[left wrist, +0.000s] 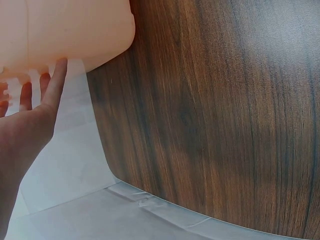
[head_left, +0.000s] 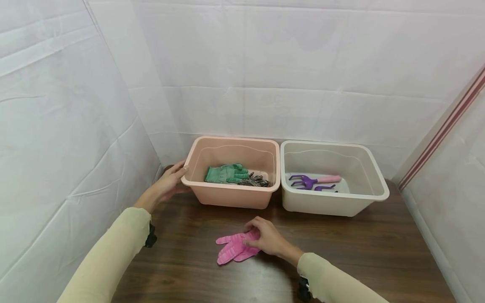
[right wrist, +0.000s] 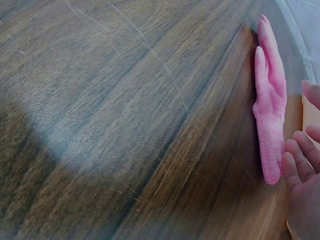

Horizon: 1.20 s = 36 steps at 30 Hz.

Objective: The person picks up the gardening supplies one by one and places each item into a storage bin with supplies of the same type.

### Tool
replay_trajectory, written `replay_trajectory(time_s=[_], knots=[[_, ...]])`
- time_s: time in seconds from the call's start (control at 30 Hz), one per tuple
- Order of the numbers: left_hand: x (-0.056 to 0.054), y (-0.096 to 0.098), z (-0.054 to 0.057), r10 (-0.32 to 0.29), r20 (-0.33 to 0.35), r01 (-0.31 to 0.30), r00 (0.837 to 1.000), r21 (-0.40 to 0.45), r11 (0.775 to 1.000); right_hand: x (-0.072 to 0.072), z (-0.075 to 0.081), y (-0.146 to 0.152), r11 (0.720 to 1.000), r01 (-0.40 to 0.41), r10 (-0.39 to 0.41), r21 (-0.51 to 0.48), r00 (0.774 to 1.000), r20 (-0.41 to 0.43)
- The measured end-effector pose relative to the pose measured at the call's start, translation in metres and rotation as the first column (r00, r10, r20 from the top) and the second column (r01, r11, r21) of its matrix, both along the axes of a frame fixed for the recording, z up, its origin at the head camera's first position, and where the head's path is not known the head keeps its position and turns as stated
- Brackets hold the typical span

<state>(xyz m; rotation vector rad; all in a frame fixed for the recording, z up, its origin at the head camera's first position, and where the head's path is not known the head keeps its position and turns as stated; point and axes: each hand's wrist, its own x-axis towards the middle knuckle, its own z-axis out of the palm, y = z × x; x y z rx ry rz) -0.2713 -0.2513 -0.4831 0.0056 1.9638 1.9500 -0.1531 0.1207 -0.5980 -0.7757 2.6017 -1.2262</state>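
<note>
A pair of pink gloves (head_left: 233, 248) lies on the brown table, one partly over the other. My right hand (head_left: 267, 237) is at their right end, thumb and fingers apart. In the right wrist view, the fingertips (right wrist: 289, 162) are beside the cuff of the pink gloves (right wrist: 271, 110); whether they touch is hard to tell. My left hand (head_left: 170, 182) rests against the left side of the pink bin (head_left: 231, 195), its fingers (left wrist: 56, 82) extended along the wall. Inside that bin are a green glove (head_left: 223, 173) and a dark patterned glove (head_left: 255, 181).
A cream bin (head_left: 322, 205) stands right of the pink one, holding a purple hand rake (head_left: 308, 182) with a pink handle and another purple tool (head_left: 323, 187). White sheeting (head_left: 288, 63) encloses the back and sides of the wooden table (head_left: 182, 269).
</note>
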Motion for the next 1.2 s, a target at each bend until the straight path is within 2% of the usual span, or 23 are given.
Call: replay_trajectory(time_s=[0.3, 0.57, 0.87, 1.2], knots=[[0.000, 0.000, 0.000, 0.004, 0.002, -0.004, 1.000, 0.003, 1.000, -0.001, -0.007, -0.004, 0.998, -0.023, 0.023, 0.059, 1.000, -0.002], [0.001, 0.002, 0.004, -0.004, 0.000, 0.004, 1.000, -0.007, 1.000, 0.000, -0.008, -0.007, 0.992, -0.026, 0.029, 0.125, 0.999, -0.029], [0.002, 0.002, 0.003, 0.003, 0.011, -0.003, 1.000, 0.001, 1.000, 0.001, -0.009, -0.007, 0.983, -0.060, 0.071, 0.171, 0.996, -0.057], [0.001, 0.001, 0.002, -0.014, 0.001, 0.014, 1.000, -0.001, 1.000, 0.000, -0.017, -0.007, 0.982, -0.047, 0.062, 0.182, 0.995, -0.081]])
